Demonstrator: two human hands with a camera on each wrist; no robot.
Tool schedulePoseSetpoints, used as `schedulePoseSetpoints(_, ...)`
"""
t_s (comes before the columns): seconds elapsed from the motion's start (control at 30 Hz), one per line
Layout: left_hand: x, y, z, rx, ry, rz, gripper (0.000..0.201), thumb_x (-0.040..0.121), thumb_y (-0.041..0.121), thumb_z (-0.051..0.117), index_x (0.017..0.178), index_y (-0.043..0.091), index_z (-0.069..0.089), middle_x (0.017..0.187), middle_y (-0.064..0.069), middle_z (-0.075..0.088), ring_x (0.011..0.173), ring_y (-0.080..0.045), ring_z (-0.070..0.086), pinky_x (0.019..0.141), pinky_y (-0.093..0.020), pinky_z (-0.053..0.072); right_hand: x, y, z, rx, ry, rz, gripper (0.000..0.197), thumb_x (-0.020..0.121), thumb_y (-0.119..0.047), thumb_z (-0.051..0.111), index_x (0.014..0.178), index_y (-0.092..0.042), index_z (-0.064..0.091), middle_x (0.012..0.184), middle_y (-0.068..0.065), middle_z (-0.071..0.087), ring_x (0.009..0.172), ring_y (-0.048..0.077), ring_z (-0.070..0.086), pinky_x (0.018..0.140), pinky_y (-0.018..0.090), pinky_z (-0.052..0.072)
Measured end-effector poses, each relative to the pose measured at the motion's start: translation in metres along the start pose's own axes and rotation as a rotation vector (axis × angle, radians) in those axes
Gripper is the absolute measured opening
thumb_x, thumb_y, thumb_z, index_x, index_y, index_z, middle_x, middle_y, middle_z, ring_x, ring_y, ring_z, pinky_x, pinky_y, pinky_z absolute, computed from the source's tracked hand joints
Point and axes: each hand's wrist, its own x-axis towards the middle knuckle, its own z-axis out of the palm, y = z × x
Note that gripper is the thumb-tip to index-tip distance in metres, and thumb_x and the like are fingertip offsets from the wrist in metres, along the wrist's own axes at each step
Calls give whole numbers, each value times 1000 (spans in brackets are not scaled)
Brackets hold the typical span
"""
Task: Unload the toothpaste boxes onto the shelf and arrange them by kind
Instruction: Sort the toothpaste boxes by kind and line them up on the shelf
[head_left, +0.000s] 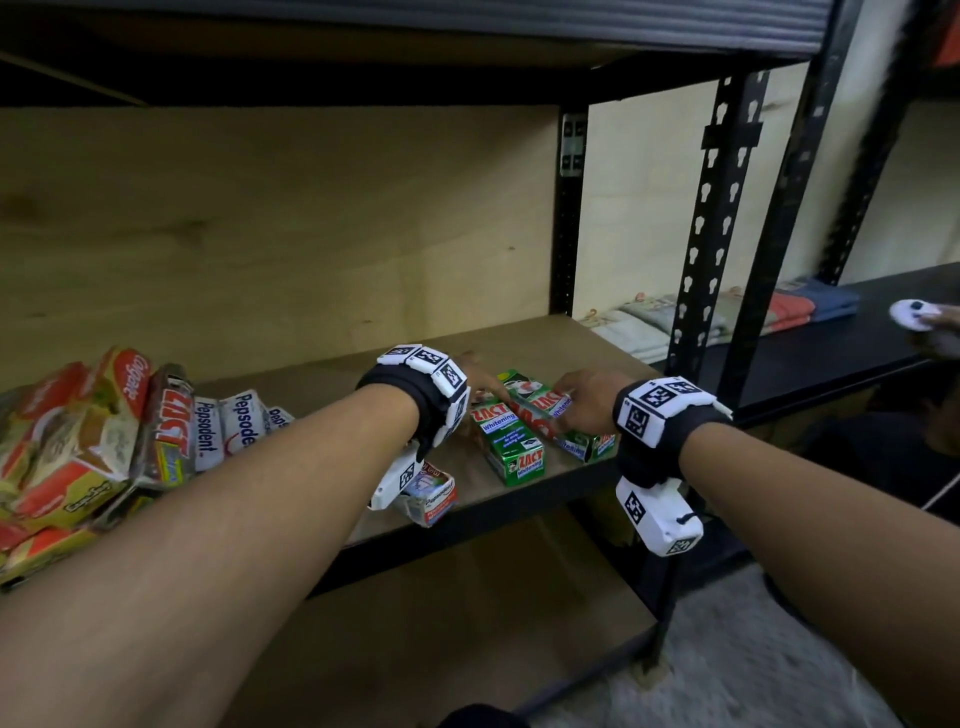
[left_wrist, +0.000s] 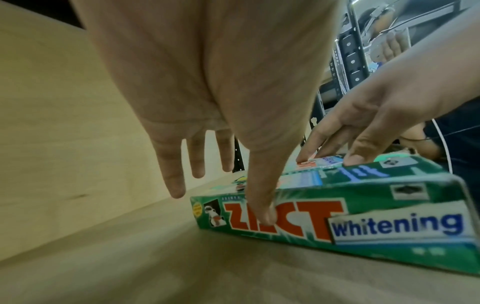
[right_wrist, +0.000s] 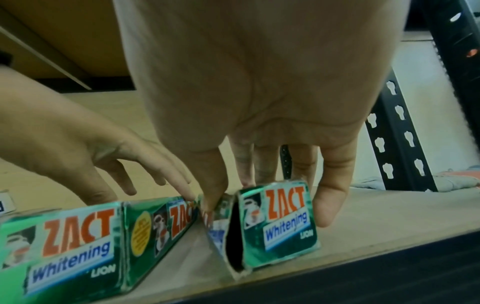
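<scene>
Two green Zact Whitening boxes lie side by side on the wooden shelf (head_left: 524, 343). My left hand (head_left: 480, 382) hovers over the left box (head_left: 511, 447); its thumb (left_wrist: 259, 214) presses the box's side and the other fingers stay straight and spread. My right hand (head_left: 582, 402) grips the right box (head_left: 566, 426) between thumb (right_wrist: 215, 195) and little finger (right_wrist: 330, 205). That box (right_wrist: 280, 222) stands tilted on an edge, its end flap gaping, next to the left box (right_wrist: 78, 242).
A heap of red Colgate boxes (head_left: 67, 441), a brown Zact box (head_left: 169, 431) and white Pepsodent boxes (head_left: 234, 426) fill the shelf's left. A small Pepsodent box (head_left: 431, 493) lies at the front edge. Black uprights (head_left: 711, 234) and folded cloths (head_left: 727, 317) stand to the right.
</scene>
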Motion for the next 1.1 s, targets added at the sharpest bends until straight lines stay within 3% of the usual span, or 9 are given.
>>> schedulePoseSetpoints(0.17, -3, -1, -9, 106, -149, 99, 74, 67, 17, 88, 131, 37, 56, 146, 1, 47, 128, -19, 48, 95, -24, 39, 8, 0, -3, -46, -40, -50, 57, 90, -37, 65, 141, -20, 48, 139, 4, 54, 124, 25, 51, 103, 35, 43)
schedulePoseSetpoints(0.27, -11, 1, -11, 90, -125, 135, 66, 69, 30, 86, 130, 29, 60, 139, 4, 53, 120, -16, 51, 89, -20, 33, 15, -1, -4, -65, -74, -92, 58, 89, -37, 68, 142, -25, 48, 140, 0, 53, 125, 22, 51, 103, 34, 42)
schedulePoseSetpoints(0.43, -19, -4, -9, -65, -132, 163, 61, 66, 43, 85, 124, 37, 65, 133, 11, 57, 103, -7, 53, 89, -24, 39, 21, -10, -11, -137, -140, -119, 62, 90, -36, 66, 147, -30, 42, 148, -1, 46, 130, 23, 47, 108, 35, 39)
schedulePoseSetpoints(0.5, -20, -5, -12, -69, -173, 152, 62, 69, 39, 85, 126, 36, 63, 136, 9, 55, 110, -9, 52, 93, -26, 39, 20, -12, -13, -137, -169, -131, 60, 91, -35, 65, 147, -32, 42, 148, -2, 45, 130, 23, 47, 108, 35, 39)
schedulePoseSetpoints(0.63, -19, -4, -17, 20, -184, 89, 82, 71, 19, 86, 140, 25, 43, 133, 0, 44, 116, -18, 48, 81, -24, 43, 4, -16, -15, -53, -216, -149, 54, 99, -25, 53, 150, -30, 36, 149, 0, 43, 129, 23, 48, 93, 28, 42)
schedulePoseSetpoints(0.77, -18, -5, -14, 66, -228, 73, 88, 69, 23, 87, 144, 31, 42, 150, 3, 39, 136, -20, 38, 105, -27, 32, -15, -22, -19, -11, -288, -162, 58, 101, -47, 42, 153, -26, 28, 151, 4, 41, 133, 23, 43, 99, 30, 38)
schedulePoseSetpoints(0.9, -18, -9, -14, 64, -227, 69, 84, 66, 33, 88, 139, 41, 48, 151, 8, 38, 135, -19, 40, 109, -34, 35, -16, -25, -13, -193, -357, -142, 95, 77, -62, 69, 154, -30, 23, 149, 2, 40, 130, 24, 45, 90, 28, 40)
schedulePoseSetpoints(1.0, -20, -11, -12, 71, -260, 31, 78, 76, 30, 81, 143, 38, 43, 149, 2, 40, 122, -18, 48, 90, -25, 38, -9, -31, -12, -344, -353, -163, 96, 75, -54, 76, 153, -30, 26, 143, 1, 47, 127, 23, 48, 104, 33, 40)
schedulePoseSetpoints(1.1, -25, -12, -11, 113, -275, 3, 75, 80, 33, 77, 145, 37, 40, 148, 0, 42, 125, -21, 48, 88, -23, 36, -4, -38, -15, -422, -339, -183, 93, 74, -51, 77, 151, -30, 31, 140, 0, 50, 125, 23, 50, 106, 37, 40)
